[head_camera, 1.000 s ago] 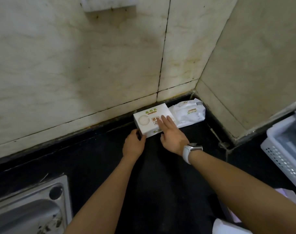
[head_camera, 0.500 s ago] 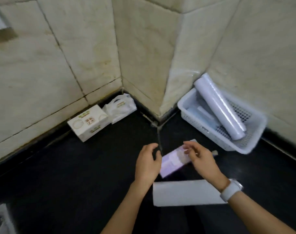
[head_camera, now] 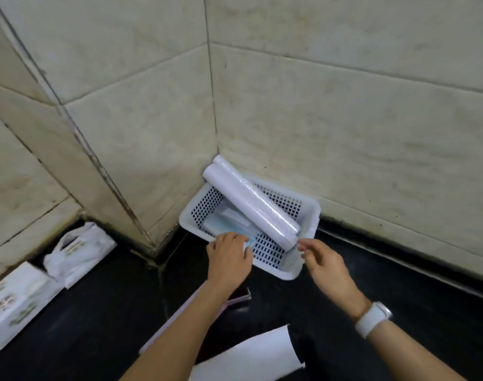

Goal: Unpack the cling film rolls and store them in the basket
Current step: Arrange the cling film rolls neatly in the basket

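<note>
A white perforated basket (head_camera: pixel 290 268) sits in the wall corner on the black counter. Two white cling film rolls (head_camera: pixel 251 204) lie slanted across it, with their far ends over the rim against the wall. A light blue packet (head_camera: pixel 221 229) lies inside the basket. My left hand (head_camera: pixel 229 257) rests on the basket's near rim with its fingers over the blue packet's edge. Whether it grips is unclear. My right hand (head_camera: pixel 325 265) hovers by the rolls' near end, fingers apart and empty. A pale purple box (head_camera: pixel 236 299) lies under my left forearm. Another white roll (head_camera: pixel 248 358) lies nearest to me.
At the left against the wall stand a white printed carton (head_camera: pixel 12 303) and a white plastic-wrapped pack (head_camera: pixel 78 248). Tiled walls close in the counter behind and beside the basket. A jutting wall corner (head_camera: pixel 149 237) separates the left items from the basket.
Both hands left the white carton, touched the purple box, then reached forward to the basket. My view swung right, so the basket is now central.
</note>
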A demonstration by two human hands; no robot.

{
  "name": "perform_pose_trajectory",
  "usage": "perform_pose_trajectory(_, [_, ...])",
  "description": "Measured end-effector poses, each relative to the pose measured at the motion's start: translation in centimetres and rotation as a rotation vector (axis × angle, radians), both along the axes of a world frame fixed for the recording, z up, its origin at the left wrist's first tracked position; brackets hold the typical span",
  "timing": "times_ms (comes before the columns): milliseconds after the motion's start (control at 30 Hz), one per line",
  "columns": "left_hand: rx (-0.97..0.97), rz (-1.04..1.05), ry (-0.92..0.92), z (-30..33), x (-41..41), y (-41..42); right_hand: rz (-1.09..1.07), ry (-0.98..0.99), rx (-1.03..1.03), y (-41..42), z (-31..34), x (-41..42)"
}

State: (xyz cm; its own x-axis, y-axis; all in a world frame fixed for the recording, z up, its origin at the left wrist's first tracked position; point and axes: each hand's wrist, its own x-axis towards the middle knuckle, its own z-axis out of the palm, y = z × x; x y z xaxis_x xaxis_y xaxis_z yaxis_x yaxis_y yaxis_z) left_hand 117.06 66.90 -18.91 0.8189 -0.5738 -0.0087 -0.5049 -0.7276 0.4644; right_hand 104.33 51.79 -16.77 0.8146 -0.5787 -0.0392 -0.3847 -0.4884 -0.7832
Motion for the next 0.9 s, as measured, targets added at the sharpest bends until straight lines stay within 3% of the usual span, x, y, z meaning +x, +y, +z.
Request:
perform_pose_trajectory(167, [0.189, -0.057, -0.100, -2.4, 4.7, -0.4, 0.088, 0.056, -0.141, -3.1, -1.5, 7.5])
perform_pose_trajectory(333, [0.071, -0.072, -0.279, -4.8, 5.1, 0.1, 0.199, 0.293, -0.185, -6.0, -4.0, 14.8])
perform_pose_trajectory(467, [0.047, -0.090, -0.229, -4.7, 5.3, 0.0, 0.236, 0.363, -0.112, -6.9, -5.4, 17.5])
perform_pose_trajectory(567, [0.058, -0.130, -0.203, -4.4, 5.3, 0.2, 0.280, 0.303, -0.126, -7.0, -5.2, 17.2])
perform_pose_trajectory(767, [0.020, -0.065, -0.183, -4.6, 5.2, 0.1, 0.181, -0.070, -0.242, -5.7, -2.4, 14.1])
perform_pose_trajectory(900, [0.010, 0.048, -0.042, -4.9, 5.1, -0.2, 0.349, 0.004, -0.060, -2.1, -2.3, 12.1])
